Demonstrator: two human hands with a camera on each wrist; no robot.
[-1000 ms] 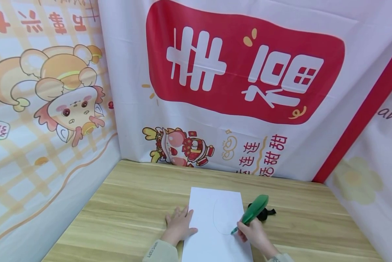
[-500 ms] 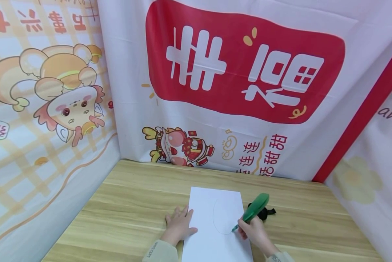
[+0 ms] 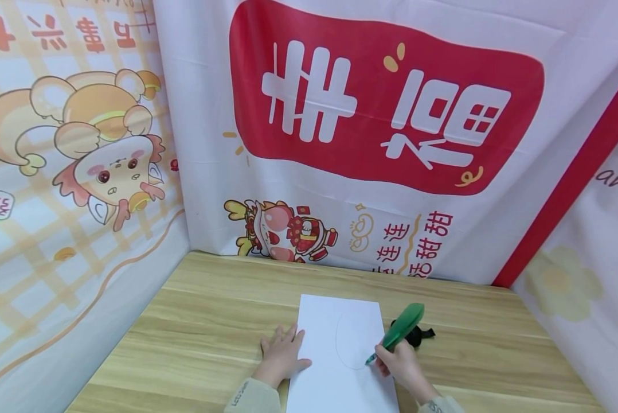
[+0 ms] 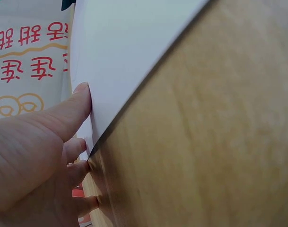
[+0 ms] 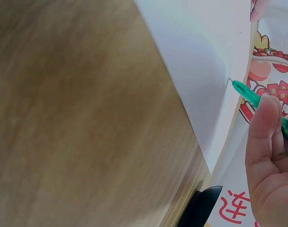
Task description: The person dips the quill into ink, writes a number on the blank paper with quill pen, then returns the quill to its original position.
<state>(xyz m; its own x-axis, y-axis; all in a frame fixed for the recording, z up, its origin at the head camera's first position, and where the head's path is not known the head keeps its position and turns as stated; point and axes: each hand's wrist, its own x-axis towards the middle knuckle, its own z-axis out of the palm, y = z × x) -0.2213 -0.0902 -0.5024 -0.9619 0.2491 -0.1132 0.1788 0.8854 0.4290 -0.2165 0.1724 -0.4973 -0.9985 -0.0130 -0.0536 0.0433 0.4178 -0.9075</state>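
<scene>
A white sheet of paper [image 3: 335, 384] lies on the wooden table, bearing a thin curved line shaped like an open U. My right hand [image 3: 403, 367] pinches a thick green pen [image 3: 404, 327] between thumb and fingers, its tip at the right end of that line. The right wrist view shows the pen's fine point [image 5: 243, 90] at the paper. Spread flat, my left hand [image 3: 280, 355] rests across the paper's left edge. In the left wrist view its thumb [image 4: 80, 101] lies on the sheet, while other fingertips reach the table.
A small black object [image 3: 417, 337] with a short tab sits on the table [image 3: 226, 310] right of the paper, partly behind the pen. Printed cloth hangings [image 3: 200, 143] surround the table at the back and both sides.
The pen tip has shifted slightly up and to the right along the curve, the right hand moving with it. My left hand and the paper stay in place.
</scene>
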